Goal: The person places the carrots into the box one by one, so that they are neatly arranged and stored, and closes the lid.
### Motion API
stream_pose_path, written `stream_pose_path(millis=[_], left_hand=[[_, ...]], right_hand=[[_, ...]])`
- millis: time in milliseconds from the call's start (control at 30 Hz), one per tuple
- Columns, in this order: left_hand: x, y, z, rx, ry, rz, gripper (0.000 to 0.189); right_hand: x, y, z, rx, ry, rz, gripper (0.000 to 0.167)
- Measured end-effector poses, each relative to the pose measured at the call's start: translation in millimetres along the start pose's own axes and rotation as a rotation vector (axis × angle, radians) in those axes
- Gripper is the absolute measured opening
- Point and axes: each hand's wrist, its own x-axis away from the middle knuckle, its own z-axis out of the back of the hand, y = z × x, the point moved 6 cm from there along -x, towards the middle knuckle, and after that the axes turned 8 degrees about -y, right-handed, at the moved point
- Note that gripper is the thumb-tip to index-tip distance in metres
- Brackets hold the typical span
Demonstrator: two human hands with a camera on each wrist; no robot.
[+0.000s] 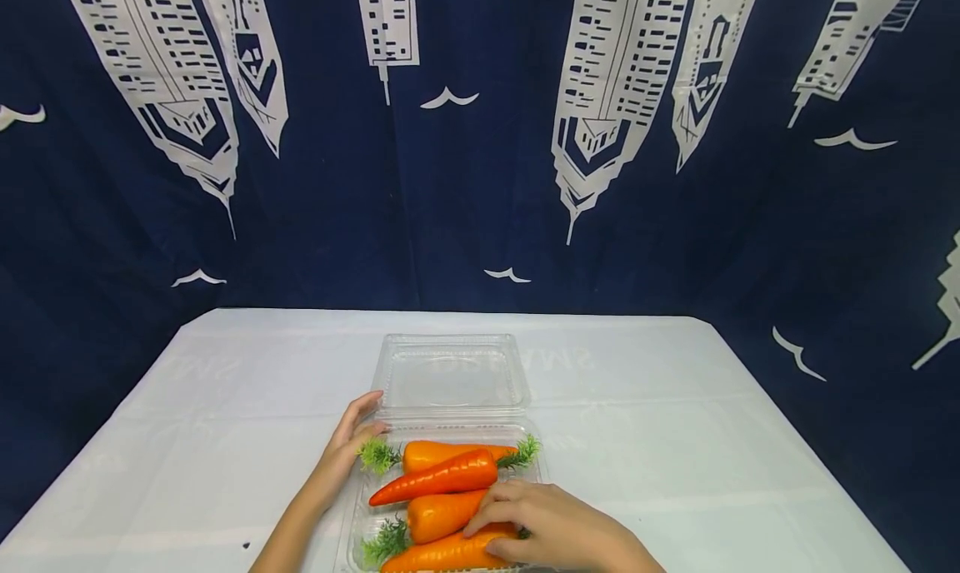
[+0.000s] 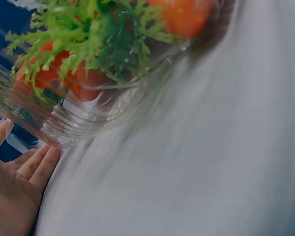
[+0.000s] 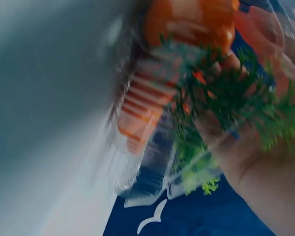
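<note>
A clear plastic clamshell box (image 1: 352,523) lies on the white table with its lid folded back, holding several orange toy carrots with green leafy tops. Its back carrot (image 1: 442,454) lies crosswise, and a redder carrot (image 1: 450,475) slants over it. My left hand (image 1: 341,456) is at the box's left side; its fingers, fairly straight, touch the wall near the hinge. In the left wrist view that hand (image 2: 19,182) shows below the box corner. My right hand (image 1: 547,523) reaches in from the right, fingers and thumb bent on the front carrot (image 1: 450,554). Leaves partly hide it in the right wrist view.
The clear lid (image 1: 452,377) lies flat behind the box. A dark blue curtain (image 1: 465,190) with white buildings and birds hangs beyond the table (image 1: 675,406). A small dark speck (image 1: 246,545) is on the cloth at front left.
</note>
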Motion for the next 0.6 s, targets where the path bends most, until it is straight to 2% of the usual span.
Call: stream_pose_path(millis=[200,367,467,600], left_hand=[[-1.9,2.0,-2.1,0.001,-0.012,-0.005,0.048],[-0.7,5.9,-4.9,0.002,-0.030,-0.027,0.047],[1.2,7.2,-4.0,0.006,-0.024,-0.028,0.047],[3.7,7.8,-2.1,0.002,-0.014,-0.024,0.047]], right_hand=[[10.4,9,17,-0.096,0.111,-0.030,0.021],[19.2,23,28,-0.286,0.210,-0.081,0.022],[20.2,29,34,-0.375,0.286,-0.045,0.024],[20.6,40,41,-0.414,0.406,-0.048,0.025]])
